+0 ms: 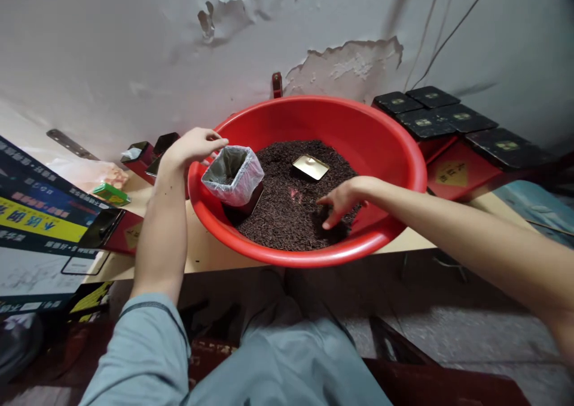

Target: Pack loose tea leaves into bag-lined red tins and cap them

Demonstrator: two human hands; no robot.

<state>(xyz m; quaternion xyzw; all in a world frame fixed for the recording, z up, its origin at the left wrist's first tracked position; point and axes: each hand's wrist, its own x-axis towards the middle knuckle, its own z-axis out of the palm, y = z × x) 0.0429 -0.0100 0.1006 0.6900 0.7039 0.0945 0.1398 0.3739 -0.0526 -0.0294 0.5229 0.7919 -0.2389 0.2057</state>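
A big red basin (394, 137) holds a heap of dark loose tea leaves (287, 203). A small square tin lined with a clear plastic bag (233, 176) stands tilted in the leaves at the left. My left hand (192, 146) rests on the basin's left rim, fingers curled at the bag's edge. My right hand (343, 200) is down in the leaves at the right, fingers bent and dipping into them. A gold square lid (310, 167) lies flat on the leaves behind.
Black tins (442, 119) with gold labels are stacked on red boxes (452, 173) at the right. Printed cartons (40, 214) and a small green box (111, 194) lie at the left. A peeling wall stands behind the pale tabletop (201, 250).
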